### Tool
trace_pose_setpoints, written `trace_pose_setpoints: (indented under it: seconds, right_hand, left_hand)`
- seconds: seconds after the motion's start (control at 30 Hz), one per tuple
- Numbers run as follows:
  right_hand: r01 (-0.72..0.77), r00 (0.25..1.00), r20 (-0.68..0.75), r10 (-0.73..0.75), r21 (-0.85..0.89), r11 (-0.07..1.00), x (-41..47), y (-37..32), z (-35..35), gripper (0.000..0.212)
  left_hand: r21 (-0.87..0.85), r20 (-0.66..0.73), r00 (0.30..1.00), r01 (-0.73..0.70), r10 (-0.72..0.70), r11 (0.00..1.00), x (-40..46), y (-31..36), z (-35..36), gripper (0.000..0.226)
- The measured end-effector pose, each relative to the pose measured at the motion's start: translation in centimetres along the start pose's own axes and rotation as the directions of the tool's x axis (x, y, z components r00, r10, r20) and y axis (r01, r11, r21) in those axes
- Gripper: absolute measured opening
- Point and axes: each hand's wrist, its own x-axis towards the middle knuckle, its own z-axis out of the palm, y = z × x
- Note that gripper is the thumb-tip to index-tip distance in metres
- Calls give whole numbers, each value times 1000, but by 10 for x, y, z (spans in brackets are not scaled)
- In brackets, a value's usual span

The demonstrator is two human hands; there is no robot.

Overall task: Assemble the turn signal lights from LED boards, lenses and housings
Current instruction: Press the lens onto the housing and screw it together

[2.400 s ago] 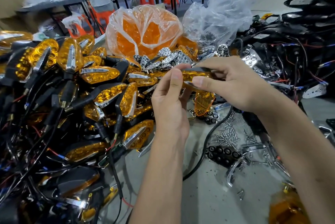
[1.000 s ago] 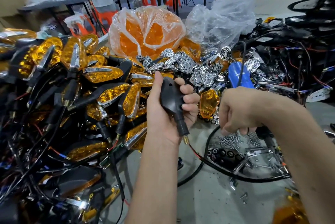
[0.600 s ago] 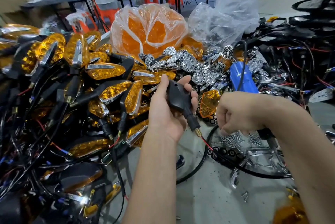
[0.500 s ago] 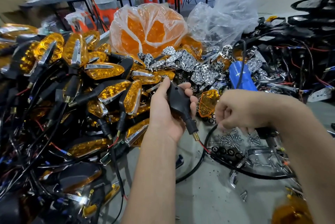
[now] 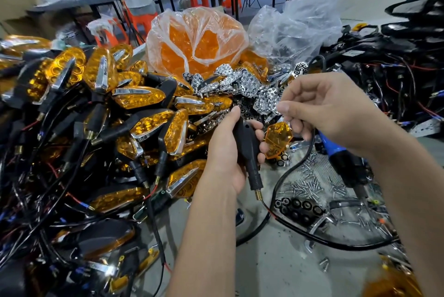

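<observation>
Left hand [image 5: 225, 152] grips a black housing [image 5: 246, 143] at centre, stem toward six o'clock, back exposed for fastening. Right hand [image 5: 331, 114], at two o'clock, pinches something tiny (probably a screw; unclear) above it.

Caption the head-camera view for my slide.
Left hand grips a black housing while the right hand hovers above loose screws, beside piled amber turn signals.

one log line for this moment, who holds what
left hand: grips black housing, stem down | right hand: raised above screw pile, fingertips pinched, contents too small to tell | blue screwdriver: lying on table
</observation>
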Motion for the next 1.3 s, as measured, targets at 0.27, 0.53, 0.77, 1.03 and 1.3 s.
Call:
trace_pose_setpoints:
  seconds: [0.27,0.53,0.77,1.03,1.3]
  right_hand:
    - [34,999,-15,-32,150,988,2,0,13,7]
    - [-18,999,44,9,211,977,2,-2,26,7]
    - [-82,995,66,71,185,979,2,3,31,4]
    - [-123,988,107,111,112,986,1,4,31,6]
    - [-145,989,52,140,123,982,1,6,37,12]
  left_hand:
    - [38,-4,1000,5,-5,999,-2,-2,3,49]
    - [96,44,999,-26,22,995,-3,-4,7,51]
    - [100,55,998,-48,43,994,-2,-5,8,50]
    - [79,0,999,-32,32,996,1,-8,8,50]
    - [121,29,999,-36,32,992,1,-9,8,55]
